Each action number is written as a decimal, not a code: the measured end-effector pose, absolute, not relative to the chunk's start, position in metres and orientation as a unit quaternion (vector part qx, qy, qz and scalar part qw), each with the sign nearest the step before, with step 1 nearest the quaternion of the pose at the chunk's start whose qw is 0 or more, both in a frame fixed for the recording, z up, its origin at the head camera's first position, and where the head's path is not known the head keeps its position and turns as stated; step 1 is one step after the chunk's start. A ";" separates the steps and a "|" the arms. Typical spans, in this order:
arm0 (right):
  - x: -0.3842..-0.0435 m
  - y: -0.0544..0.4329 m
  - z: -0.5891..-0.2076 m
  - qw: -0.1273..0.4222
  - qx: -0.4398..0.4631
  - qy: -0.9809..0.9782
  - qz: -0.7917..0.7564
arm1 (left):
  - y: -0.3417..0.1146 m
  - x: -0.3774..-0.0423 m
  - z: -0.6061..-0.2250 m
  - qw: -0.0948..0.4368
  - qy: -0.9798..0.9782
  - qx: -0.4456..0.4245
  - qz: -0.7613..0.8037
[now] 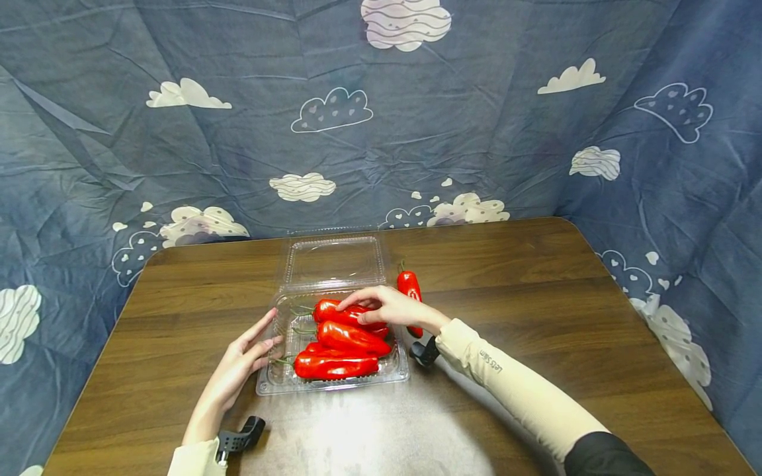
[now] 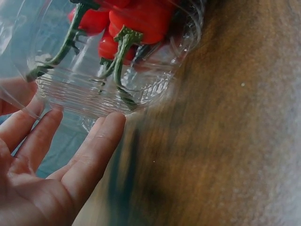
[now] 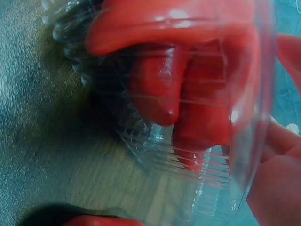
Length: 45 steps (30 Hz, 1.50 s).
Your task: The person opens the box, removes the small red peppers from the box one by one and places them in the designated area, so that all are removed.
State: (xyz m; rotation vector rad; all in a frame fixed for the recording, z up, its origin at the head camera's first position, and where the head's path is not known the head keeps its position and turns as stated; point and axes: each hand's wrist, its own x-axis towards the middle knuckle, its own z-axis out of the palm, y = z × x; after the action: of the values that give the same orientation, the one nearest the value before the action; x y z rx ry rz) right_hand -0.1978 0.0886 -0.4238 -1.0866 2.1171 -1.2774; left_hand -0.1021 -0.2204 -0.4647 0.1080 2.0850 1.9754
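A clear plastic clamshell container (image 1: 333,389) lies open on the table, with several long red peppers (image 1: 336,365) inside, green stems toward the left. My right hand (image 1: 393,307) reaches over the container's right side, fingers and thumb bent around the rearmost red pepper (image 1: 327,309). At the left wall, my left hand (image 1: 235,370) has its fingers extended; in the left wrist view its fingertips (image 2: 115,123) are right at the ribbed plastic. Through the container's side in the right wrist view, pepper tips (image 3: 162,94) show, with part of my right hand (image 3: 277,183) beyond the rim.
Another red pepper (image 1: 408,284) lies on the table just right of the container, partly behind my right wrist. The container's lid (image 1: 335,261) is folded back toward the far edge of the brown wooden table (image 1: 506,264). A blue cloud-patterned cloth (image 1: 250,145) hangs behind.
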 end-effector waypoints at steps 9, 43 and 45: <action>-0.196 0.087 -0.424 0.212 -0.408 0.774 -0.434 | -0.221 -0.102 -0.465 0.133 0.714 0.043 0.686; -0.200 0.091 -0.426 0.204 -0.340 0.739 -0.545 | -0.220 -0.102 -0.463 0.132 0.715 0.038 0.686; -0.200 0.092 -0.427 0.201 -0.337 0.738 -0.549 | -0.220 -0.102 -0.464 0.132 0.716 0.038 0.685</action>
State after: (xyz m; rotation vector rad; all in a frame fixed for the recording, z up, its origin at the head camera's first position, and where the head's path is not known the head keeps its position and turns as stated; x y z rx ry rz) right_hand -0.2002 0.0921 -0.4267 -0.9417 2.0624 -1.5325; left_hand -0.1017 -0.2198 -0.4636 0.1095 2.0771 1.9887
